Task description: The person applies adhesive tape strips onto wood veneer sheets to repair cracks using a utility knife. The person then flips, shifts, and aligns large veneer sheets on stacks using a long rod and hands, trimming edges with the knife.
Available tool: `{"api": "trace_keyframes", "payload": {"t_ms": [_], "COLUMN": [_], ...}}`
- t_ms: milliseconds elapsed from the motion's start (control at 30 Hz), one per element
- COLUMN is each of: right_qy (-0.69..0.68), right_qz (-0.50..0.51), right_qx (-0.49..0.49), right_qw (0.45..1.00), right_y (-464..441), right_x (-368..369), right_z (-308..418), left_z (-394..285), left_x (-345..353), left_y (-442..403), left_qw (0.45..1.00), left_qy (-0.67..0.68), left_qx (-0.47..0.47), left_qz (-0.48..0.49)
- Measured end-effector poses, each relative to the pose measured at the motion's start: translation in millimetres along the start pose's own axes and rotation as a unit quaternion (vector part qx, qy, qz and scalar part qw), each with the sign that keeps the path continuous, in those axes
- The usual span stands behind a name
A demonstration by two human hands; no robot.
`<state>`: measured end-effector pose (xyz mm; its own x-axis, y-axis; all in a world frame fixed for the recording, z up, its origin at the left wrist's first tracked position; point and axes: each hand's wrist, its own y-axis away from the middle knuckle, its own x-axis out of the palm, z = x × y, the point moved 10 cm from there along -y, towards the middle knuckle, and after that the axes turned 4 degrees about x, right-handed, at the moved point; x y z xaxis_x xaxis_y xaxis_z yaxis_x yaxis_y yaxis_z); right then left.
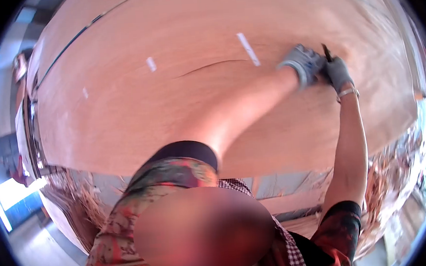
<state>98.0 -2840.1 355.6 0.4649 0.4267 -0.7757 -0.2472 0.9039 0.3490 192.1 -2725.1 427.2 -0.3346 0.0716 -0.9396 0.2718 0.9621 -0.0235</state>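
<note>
A wide sheet of tan wood veneer point(172, 106) lies in front of me, with a dark curved crack point(211, 67) in it. My left hand point(304, 65), in a grey glove, reaches across to the sheet's right side. Its fingers look curled, but blur hides what is in them. Close beside it, my right hand point(339, 73), also gloved, is closed round a dark, narrow, knife-like tool point(326, 53) whose tip points up and away. A dark patch between the two hands is too blurred to name.
White tape strips, one long point(248, 49) and one short point(151, 64), lie on the sheet. A dark line point(78, 36) crosses its far left. Ragged veneer edges point(379, 186) hang below the near right side, with stacked layers point(74, 210) at the left.
</note>
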Motion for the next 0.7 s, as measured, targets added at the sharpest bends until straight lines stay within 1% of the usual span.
{"api": "trace_keyframes", "payload": {"t_ms": [67, 100, 167, 200, 233, 267, 300, 333, 367, 400, 433, 467, 500, 533, 567, 600, 633, 667, 700], "right_qy": [-0.055, -0.071, -0.1, -0.181, -0.155, -0.149, -0.178, -0.168, -0.129, -0.098, 0.045, 0.178, 0.222, 0.35, 0.21, 0.043, -0.108, -0.179, -0.258], "right_qz": [-0.041, 0.003, 0.067, 0.078, 0.05, 0.022, 0.003, -0.01, -0.028, -0.042, -0.069, -0.089, -0.31, -0.096, -0.04, 0.011, 0.044, 0.047, 0.125], "right_qx": [0.026, 0.028, 0.051, -0.004, -0.012, -0.004, 0.003, -0.001, -0.02, -0.049, -0.094, -0.157, -0.374, -0.225, -0.197, -0.16, -0.118, -0.098, -0.115], "right_qw": [0.997, 0.997, 0.991, 0.98, 0.987, 0.989, 0.984, 0.986, 0.991, 0.993, 0.992, 0.967, 0.845, 0.905, 0.957, 0.986, 0.986, 0.978, 0.951], "right_y": [0.1, 6.8, 28.6, 39.2, 19.7, 16.8, 17.9, 18.7, 18.8, 26.4, -6.7, -61.3, -90.5, -120.1, -110.7, -99.6, -89.1, -40.3, -9.5], "right_x": [-8.8, -1.6, -9.4, -19.9, -27.6, -38.2, -45.4, -48.3, -49.6, -75.3, -71.5, -65.0, -75.7, -65.6, -79.3, -93.0, -105.5, -97.2, -72.3], "right_z": [-15.3, -8.2, -11.0, -10.4, -33.4, -41.3, -39.1, -31.6, -22.6, -33.4, -48.6, -86.6, -113.7, -128.8, -130.5, -131.1, -130.6, -113.3, -101.6], "left_z": [-9.4, -11.2, -34.1, -40.3, -41.3, -42.3, -38.8, -33.4, -30.3, -67.3, -66.6, -86.9, -109.4, -131.2, -146.8, -167.0, -171.4, -187.0, -193.2], "left_x": [6.1, 2.2, -14.6, -13.5, -10.6, -14.7, -13.0, -5.5, 5.5, 15.2, 29.3, 36.0, 35.7, 56.3, 90.1, 110.6, 131.0, 143.0, 154.7], "left_y": [-7.7, 2.8, 51.2, 82.8, 107.4, 147.2, 187.3, 229.4, 272.9, 301.6, 330.3, 339.7, 358.3, 374.7, 391.2, 402.1, 409.2, 437.2, 463.7], "left_qw": [0.996, 0.991, 0.979, 0.966, 0.975, 0.977, 0.981, 0.985, 0.987, 0.984, 0.976, 0.97, 0.961, 0.95, 0.939, 0.923, 0.908, 0.905, 0.907], "left_qy": [-0.088, -0.133, -0.121, -0.075, -0.036, -0.009, 0.036, 0.056, 0.065, 0.078, 0.094, 0.126, 0.142, 0.145, 0.148, 0.182, 0.226, 0.242, 0.262], "left_qx": [0.013, -0.011, 0.094, 0.133, 0.138, 0.121, 0.088, 0.038, -0.018, -0.065, -0.127, -0.151, -0.195, -0.215, -0.234, -0.266, -0.278, -0.266, -0.239], "left_qz": [-0.018, -0.017, -0.135, -0.208, -0.173, -0.176, -0.167, -0.16, -0.145, -0.146, -0.151, -0.14, -0.137, -0.172, -0.204, -0.21, -0.218, -0.226, -0.229]}}
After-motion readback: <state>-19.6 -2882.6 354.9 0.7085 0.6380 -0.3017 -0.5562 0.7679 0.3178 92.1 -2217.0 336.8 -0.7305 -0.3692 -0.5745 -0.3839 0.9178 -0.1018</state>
